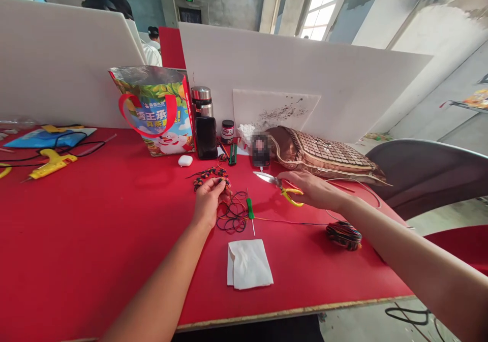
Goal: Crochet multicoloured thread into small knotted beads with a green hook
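Observation:
My left hand (pixel 210 199) pinches one end of a knotted cord braid (pixel 209 173) in black, orange and red. Loose thin cords (pixel 233 216) hang from it and lie in loops on the table. My right hand (pixel 310 188) is closed on scissors (pixel 287 192) with yellow handles, their blades pointing left. Between the hands lies a small screwdriver (pixel 250 209) with a green handle. A dark multicoloured bundle of cord (pixel 343 235) rests below my right forearm, with one strand running left from it. Nearest me is a folded white tissue (pixel 250 264).
Along the back of the red table (pixel 95 240) stand a shopping bag (pixel 156 113), a steel flask (pixel 202 101), a black phone (pixel 206 137) and a small jar (pixel 227 131). A brown cushion (pixel 328 154) lies at right. A yellow glue gun (pixel 53 164) is at far left.

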Motion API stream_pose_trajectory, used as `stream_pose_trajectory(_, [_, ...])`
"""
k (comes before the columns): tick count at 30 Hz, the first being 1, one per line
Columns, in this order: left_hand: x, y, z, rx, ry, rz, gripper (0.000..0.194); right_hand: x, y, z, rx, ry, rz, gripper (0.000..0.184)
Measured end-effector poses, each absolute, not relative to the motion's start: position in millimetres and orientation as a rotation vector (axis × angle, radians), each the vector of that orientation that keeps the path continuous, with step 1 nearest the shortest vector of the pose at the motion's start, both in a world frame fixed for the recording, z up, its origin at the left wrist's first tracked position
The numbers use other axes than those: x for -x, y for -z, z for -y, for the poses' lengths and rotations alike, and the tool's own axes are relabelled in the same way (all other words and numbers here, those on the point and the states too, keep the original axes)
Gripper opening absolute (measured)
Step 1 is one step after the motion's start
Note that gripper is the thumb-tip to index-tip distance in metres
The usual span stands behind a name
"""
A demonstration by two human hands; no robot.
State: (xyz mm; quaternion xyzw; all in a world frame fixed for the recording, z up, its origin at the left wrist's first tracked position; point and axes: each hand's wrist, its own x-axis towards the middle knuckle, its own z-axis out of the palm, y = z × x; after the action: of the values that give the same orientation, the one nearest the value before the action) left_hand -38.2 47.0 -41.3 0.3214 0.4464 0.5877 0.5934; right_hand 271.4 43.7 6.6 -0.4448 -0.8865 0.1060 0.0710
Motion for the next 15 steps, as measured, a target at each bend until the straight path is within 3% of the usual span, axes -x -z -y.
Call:
stream_pose_trajectory(3, [38, 40, -46, -0.738, -1.354, -1.025, 0.041, -258, -18, -42, 1.254, -0.529, 2.339, 0.042])
stream_pose_trajectory(9, [39, 33, -44, -0.757, -1.362, -0.983, 0.039, -218, -43, -9, 1.075, -1.438, 1.623, 0.060])
stream_pose_trajectory(12, [39, 30, -42, -0.780, -1.354, -0.948, 0.039, -207, -37, 15, 0.979, -1.810, 1.481, 0.084])
stream_pose_trajectory(15, [38, 28, -40, -0.800, -1.346, -0.914, 0.041, -203, -24, 34, 1.066, -2.051, 1.394, 0.080])
